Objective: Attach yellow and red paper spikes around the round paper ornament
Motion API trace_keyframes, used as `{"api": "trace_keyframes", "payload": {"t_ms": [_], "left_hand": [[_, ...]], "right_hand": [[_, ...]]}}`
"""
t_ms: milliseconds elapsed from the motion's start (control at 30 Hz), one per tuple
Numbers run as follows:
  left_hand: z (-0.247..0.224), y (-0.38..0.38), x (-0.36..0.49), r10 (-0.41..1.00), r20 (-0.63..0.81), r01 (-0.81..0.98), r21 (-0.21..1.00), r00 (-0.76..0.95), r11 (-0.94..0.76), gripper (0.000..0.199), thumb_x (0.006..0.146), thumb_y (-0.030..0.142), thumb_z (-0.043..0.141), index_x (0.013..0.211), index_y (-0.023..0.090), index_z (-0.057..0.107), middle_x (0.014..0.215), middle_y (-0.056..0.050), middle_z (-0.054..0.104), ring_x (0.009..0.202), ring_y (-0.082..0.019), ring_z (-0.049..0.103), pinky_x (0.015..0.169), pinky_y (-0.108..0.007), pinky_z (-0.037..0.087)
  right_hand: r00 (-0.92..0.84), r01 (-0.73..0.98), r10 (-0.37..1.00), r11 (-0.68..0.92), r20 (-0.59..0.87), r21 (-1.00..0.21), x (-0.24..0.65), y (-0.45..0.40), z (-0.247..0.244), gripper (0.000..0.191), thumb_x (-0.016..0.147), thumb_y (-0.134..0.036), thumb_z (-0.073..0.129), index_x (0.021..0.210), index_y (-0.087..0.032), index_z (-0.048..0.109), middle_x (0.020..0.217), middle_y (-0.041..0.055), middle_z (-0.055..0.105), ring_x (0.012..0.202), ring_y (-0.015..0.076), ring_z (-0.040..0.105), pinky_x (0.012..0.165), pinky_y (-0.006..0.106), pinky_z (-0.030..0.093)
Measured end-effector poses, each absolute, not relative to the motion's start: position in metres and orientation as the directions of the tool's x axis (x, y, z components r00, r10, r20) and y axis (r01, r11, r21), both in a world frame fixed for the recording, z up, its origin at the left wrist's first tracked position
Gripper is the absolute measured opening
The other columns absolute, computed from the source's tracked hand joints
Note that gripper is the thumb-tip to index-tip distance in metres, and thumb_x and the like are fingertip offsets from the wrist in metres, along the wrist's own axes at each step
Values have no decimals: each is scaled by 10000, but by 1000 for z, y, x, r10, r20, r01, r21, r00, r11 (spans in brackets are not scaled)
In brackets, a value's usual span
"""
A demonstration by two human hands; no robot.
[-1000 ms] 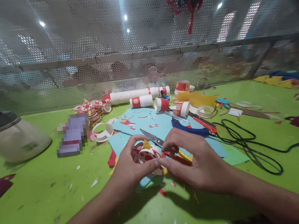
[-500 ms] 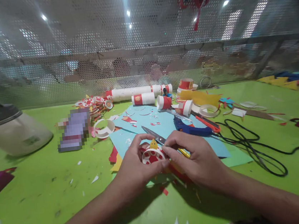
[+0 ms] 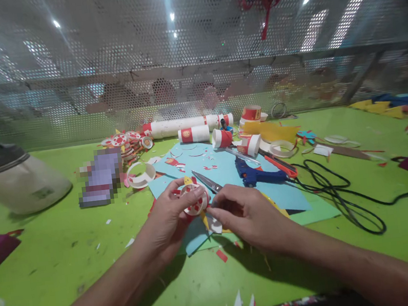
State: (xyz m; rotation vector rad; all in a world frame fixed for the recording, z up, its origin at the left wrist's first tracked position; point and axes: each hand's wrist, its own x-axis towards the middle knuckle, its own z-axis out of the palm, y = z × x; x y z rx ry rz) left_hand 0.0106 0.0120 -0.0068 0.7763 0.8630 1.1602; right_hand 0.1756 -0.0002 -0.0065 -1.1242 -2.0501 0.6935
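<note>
My left hand (image 3: 167,216) is closed around a paper-cup turtle (image 3: 194,204), a white cup base with red patches and yellow pieces sticking out at top and bottom. Its thumb lies across the patterned face. At the turtle's right edge, the thumb and fingers of my right hand (image 3: 249,211) pinch together; any tiny piece between them is hidden. Scissors (image 3: 207,181) lie just beyond the hands on light blue paper (image 3: 190,162). A blue glue gun (image 3: 259,172) rests to the right, beside an orange-handled cutter (image 3: 281,166).
Behind the paper are cut paper cups (image 3: 193,134), a stack of similar turtles (image 3: 125,142) and a yellow sheet (image 3: 271,130). A phone (image 3: 99,177) and a large jug (image 3: 19,179) stand left. Black cable (image 3: 341,191) loops at right. Paper scraps (image 3: 221,255) litter the green table (image 3: 94,293).
Both hands have shifted a little to the left. The turtle has been turned and lifted, so its patterned face and lower yellow piece now show, and my left thumb has moved onto that face.
</note>
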Motion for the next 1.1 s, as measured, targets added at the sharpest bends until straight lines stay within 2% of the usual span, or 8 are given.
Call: {"api": "trace_keyframes", "payload": {"t_ms": [233,600,833,1100], "left_hand": [[-11,10,12,966,-136,-423,879,222,221,337,683,142,737,925,188,507,798,-5,647,669,-110,615,658,-242,504],[-12,9,17,980,-126,-322,931,155,170,829,512,149,838,1233,220,436,807,-23,688,690,-140,627,660,-233,472],[-12,8,17,988,-57,-208,974,144,87,806,540,200,826,1249,232,442,812,-38,672,717,-164,615,693,-278,469],[-13,7,17,990,-29,-169,984,139,52,837,553,200,814,1286,249,413,798,-30,662,721,-170,619,691,-283,470]], "right_hand": [[-390,442,900,367,194,-818,171,1,-7,145,813,-143,525,675,-143,571,601,-14,541,553,95,465,513,214,361],[-338,432,925,317,174,-844,170,2,-12,162,719,-88,499,580,-166,472,545,-41,439,515,83,397,457,191,320],[-280,393,955,203,94,-897,167,1,-15,152,720,-95,479,588,-170,475,516,-47,431,479,78,378,437,196,300],[-294,425,951,216,91,-879,167,2,-15,174,737,-95,471,581,-172,467,525,-43,414,486,80,357,423,197,276]]}}
